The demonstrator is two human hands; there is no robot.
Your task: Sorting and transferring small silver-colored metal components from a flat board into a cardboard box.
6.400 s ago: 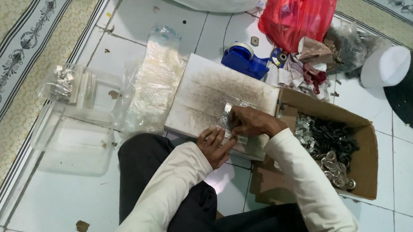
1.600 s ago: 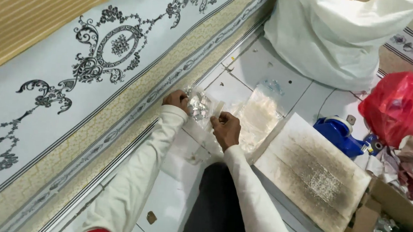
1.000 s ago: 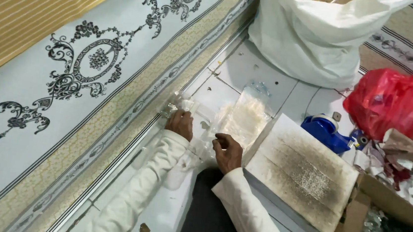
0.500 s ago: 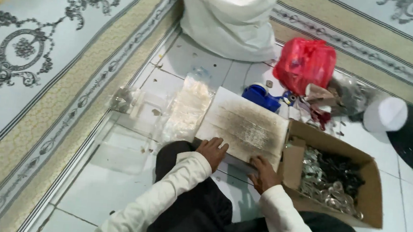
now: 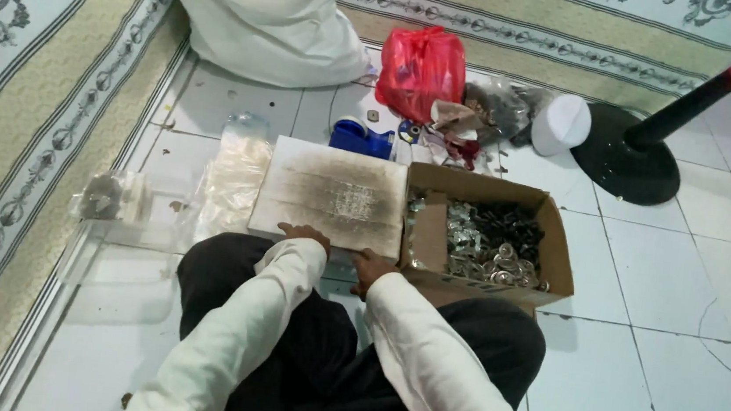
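I sit on a tiled floor in white sleeves and dark trousers. My left hand rests on the near edge of a flat white board with a worn grey middle. My right hand touches the same near edge, by the corner of an open cardboard box full of small shiny metal parts. Neither hand holds anything that I can see. A small clear bag of metal pieces lies to my left on clear plastic sheets.
A stack of clear plastic bags lies left of the board. Behind are a big white sack, a red plastic bag, a blue tape dispenser, a white cap and a black stand base. Patterned carpet borders the left.
Both hands came back from the clear bags at my left and now rest at the board's near edge. The small filled bag stays on the left. The view swung right.
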